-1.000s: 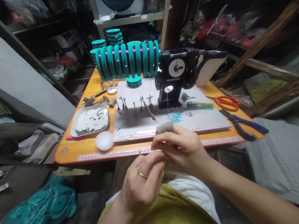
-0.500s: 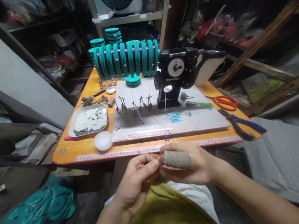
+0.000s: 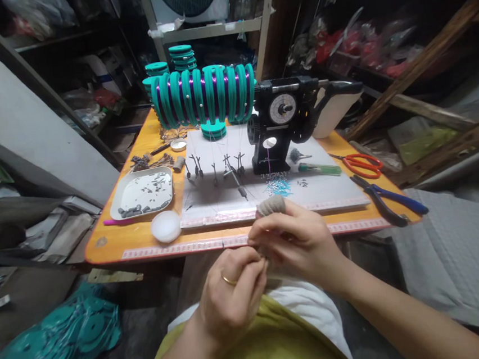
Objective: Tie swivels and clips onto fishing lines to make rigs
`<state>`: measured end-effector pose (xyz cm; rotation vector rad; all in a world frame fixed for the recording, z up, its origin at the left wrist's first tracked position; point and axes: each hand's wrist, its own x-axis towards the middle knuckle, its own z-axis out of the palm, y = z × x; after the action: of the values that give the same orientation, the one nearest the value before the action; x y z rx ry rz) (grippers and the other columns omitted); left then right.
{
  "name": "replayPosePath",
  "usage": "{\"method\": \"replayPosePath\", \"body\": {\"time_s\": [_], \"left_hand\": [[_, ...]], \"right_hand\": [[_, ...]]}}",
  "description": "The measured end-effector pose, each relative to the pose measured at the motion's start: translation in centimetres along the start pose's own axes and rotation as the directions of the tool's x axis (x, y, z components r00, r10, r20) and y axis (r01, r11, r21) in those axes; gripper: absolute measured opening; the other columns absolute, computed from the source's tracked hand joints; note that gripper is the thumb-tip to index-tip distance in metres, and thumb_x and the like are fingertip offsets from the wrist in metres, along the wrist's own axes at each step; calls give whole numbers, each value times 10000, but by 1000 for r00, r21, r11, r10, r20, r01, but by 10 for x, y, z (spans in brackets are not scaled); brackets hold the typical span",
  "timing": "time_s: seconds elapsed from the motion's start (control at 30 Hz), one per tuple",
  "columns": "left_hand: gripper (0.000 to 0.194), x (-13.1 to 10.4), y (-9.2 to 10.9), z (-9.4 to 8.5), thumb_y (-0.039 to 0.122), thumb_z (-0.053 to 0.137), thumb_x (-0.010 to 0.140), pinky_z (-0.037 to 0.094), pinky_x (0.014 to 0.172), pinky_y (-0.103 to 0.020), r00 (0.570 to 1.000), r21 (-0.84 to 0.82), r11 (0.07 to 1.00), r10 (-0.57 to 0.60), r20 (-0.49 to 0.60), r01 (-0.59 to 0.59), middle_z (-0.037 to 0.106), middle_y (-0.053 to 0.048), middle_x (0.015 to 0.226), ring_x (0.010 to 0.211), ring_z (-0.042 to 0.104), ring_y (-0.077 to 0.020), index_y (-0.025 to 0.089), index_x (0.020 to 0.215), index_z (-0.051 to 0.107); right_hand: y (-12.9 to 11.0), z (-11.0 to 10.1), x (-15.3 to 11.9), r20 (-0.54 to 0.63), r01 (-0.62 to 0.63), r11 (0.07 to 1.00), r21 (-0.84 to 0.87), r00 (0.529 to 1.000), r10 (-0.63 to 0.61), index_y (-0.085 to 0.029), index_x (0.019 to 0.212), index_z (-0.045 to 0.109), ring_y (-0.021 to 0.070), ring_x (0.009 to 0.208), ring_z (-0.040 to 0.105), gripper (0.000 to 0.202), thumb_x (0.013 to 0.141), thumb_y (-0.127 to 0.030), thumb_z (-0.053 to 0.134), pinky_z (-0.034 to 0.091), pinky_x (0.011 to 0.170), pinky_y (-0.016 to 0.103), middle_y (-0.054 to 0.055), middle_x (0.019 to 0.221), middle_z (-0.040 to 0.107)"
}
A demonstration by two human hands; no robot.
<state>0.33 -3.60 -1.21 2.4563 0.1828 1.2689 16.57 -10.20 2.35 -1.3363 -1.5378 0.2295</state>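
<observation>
My left hand [image 3: 235,290] is closed in a pinch just in front of the table's near edge, a ring on one finger. Right beside it, my right hand [image 3: 302,241] has its fingertips pinched together, nearly meeting the left fingertips. Whatever lies between them is too small and hidden to name. A grey cloth-like wrap [image 3: 271,206] covers one finger of my right hand. Fine threads run down toward the hands from a row of green spools [image 3: 204,95] wound with purple. A dark, thin stick [image 3: 236,184] hangs among the threads over the white board [image 3: 309,195].
A black machine [image 3: 284,113] with a dial holds the spools. On the left stand a white tray [image 3: 117,202] of grey bits and a round white dish [image 3: 165,227]. Blue-white pins [image 3: 280,185], orange-handled scissors [image 3: 365,164] and blue-handled pliers [image 3: 398,198] lie to the right.
My right hand's wrapped finger has lifted up and away from the table edge. My left hand has turned over, bringing its ring into view. The dark stick among the threads has swung right.
</observation>
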Motion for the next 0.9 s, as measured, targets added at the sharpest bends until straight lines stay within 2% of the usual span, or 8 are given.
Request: {"method": "replayPosePath", "body": {"time_s": [0.17,0.27,0.33,0.4,0.5,0.6,0.73,0.9], "left_hand": [[195,0,-2,1,-18,636,821,569,723,-310,993,101,988,112,28,-114,715,-146,944,811,679,-205,105,971,623],[164,-5,0,2,-12,627,823,561,732,-263,983,-115,977,-181,-16,178,703,-95,891,816,683,-174,142,877,623],[108,-10,3,4,63,636,855,548,714,-217,868,-348,813,-496,9,468,688,-70,899,829,681,-150,163,816,630],[112,-16,6,8,162,662,874,537,711,-192,687,-568,526,-720,99,633,679,-54,908,845,675,-138,169,764,639],[167,-20,9,14,266,728,842,532,765,-209,485,-760,155,-843,232,632,663,-44,921,853,657,-134,159,736,655],[191,-20,13,19,285,781,793,520,769,-213,401,-811,4,-870,286,586,641,-40,916,833,636,-131,143,722,674],[191,-19,13,20,286,791,784,506,752,-192,395,-801,-16,-865,311,598,635,-34,909,807,623,-114,142,720,683],[187,-20,7,17,282,724,841,523,682,-211,521,-706,203,-810,268,678,652,-63,912,802,640,-142,151,727,657]], "right_hand": [[3,10,3,-14,9,995,-102,1000,-10,-156,843,733,117,628,569,115,906,-100,654,477,569,227,20,751,568],[1,12,-11,-67,96,984,-151,992,-107,-155,965,719,152,781,644,133,919,-81,618,527,667,243,78,912,633],[-1,12,-24,-143,114,973,-202,979,-144,-167,1034,696,175,883,656,183,908,-61,617,537,737,265,101,1009,647],[-3,13,-35,-159,1,982,-191,987,-32,-184,1011,697,168,811,648,159,900,-89,634,524,687,263,74,928,652],[-3,18,-48,-5,-337,942,-11,942,336,-203,961,725,151,633,601,86,888,-224,685,478,560,260,29,762,644],[-1,29,-55,98,-550,805,224,834,543,-195,904,738,175,660,628,113,848,-293,724,497,586,279,45,781,699],[-2,35,-57,95,-555,778,294,827,554,-191,834,697,166,680,614,87,871,-270,690,498,618,269,35,768,685],[-7,23,-62,6,-181,976,-123,983,183,-200,940,671,146,645,545,177,906,-98,530,485,565,248,31,788,549]]}}
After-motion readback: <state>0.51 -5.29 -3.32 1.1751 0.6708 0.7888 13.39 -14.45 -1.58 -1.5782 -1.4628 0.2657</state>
